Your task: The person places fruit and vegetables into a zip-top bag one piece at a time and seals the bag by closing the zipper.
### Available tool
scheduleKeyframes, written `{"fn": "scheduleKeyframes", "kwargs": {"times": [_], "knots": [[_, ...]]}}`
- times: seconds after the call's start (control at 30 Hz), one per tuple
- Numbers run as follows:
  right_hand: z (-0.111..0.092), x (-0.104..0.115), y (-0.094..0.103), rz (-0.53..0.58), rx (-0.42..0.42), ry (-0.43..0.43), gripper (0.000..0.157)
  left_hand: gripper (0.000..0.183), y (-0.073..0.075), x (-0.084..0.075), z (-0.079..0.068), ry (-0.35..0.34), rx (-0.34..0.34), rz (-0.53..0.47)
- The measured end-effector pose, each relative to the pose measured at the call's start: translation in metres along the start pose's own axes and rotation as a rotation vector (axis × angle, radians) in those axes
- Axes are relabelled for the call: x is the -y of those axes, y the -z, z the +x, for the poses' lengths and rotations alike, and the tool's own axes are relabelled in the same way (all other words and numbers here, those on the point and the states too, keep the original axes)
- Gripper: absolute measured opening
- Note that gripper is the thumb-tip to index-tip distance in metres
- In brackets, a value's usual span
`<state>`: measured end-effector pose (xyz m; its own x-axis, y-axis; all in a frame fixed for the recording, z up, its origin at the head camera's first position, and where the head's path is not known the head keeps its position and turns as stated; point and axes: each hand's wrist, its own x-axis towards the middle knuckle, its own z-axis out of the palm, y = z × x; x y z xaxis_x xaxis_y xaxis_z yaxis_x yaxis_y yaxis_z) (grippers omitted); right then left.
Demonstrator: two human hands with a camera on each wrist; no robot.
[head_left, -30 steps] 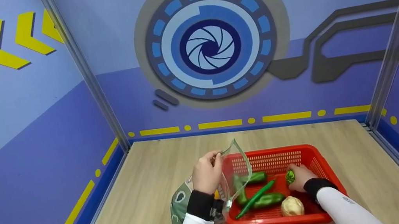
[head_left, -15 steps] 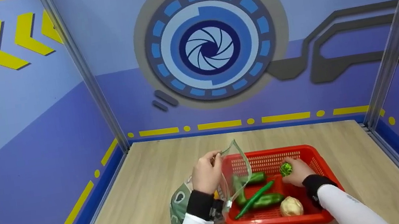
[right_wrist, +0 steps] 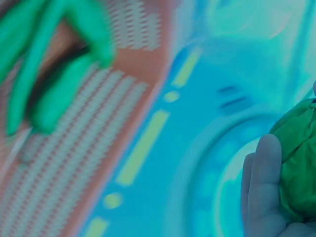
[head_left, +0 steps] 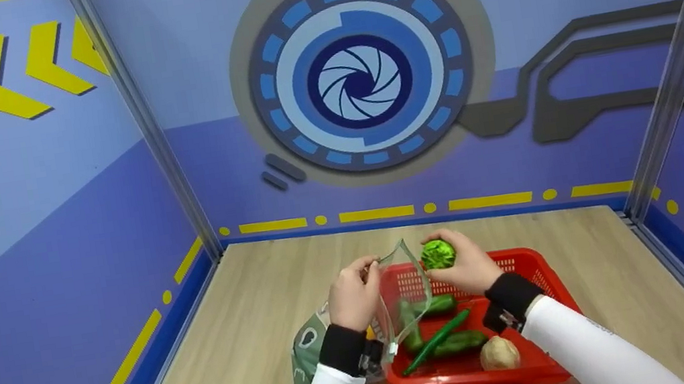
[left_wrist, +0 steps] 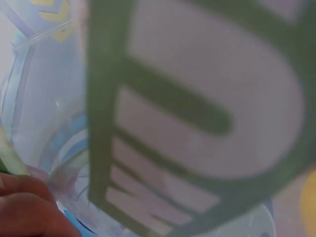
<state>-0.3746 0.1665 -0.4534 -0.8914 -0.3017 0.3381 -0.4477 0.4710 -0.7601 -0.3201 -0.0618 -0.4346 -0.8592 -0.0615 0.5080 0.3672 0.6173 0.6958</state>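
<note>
My left hand pinches the rim of a zip bag that is part clear, part printed green. The bag's mouth gapes toward the right, its slider low on the rim. In the left wrist view the green print with pale lettering fills most of the frame, and my fingers show at lower left. My right hand grips a small green cabbage just right of the bag's mouth, above the red basket's back rim. The right wrist view shows the cabbage against the fingers, partly cut off.
A red plastic basket stands on the wooden table. Inside are green peppers, a long thin green chili and a beige round bulb. Blue printed panels wall the back and sides.
My right hand has lifted the cabbage out of the basket and carried it up and left to the bag's mouth. The left hand and bag have stayed put.
</note>
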Motion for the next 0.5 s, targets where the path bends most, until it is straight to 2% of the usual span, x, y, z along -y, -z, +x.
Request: {"fn": "scheduleKeyframes", "kwargs": {"times": [0.13,0.27,0.33,0.5], "knots": [[0.0,0.027,-0.013,-0.012,0.059,0.114,0.049,0.02,0.001,0.0,0.0,-0.013,0.002,-0.004],[0.002,0.045,-0.029,-0.094,0.185,0.181,0.052,0.021,0.002,0.0,0.0,-0.013,0.01,0.005],[0.005,0.05,-0.039,-0.14,0.259,0.168,0.059,0.021,0.003,0.0,0.0,-0.005,0.01,0.011],[0.016,0.054,-0.063,-0.215,0.393,0.051,0.078,0.021,0.003,-0.001,0.001,0.003,-0.003,0.011]]}}
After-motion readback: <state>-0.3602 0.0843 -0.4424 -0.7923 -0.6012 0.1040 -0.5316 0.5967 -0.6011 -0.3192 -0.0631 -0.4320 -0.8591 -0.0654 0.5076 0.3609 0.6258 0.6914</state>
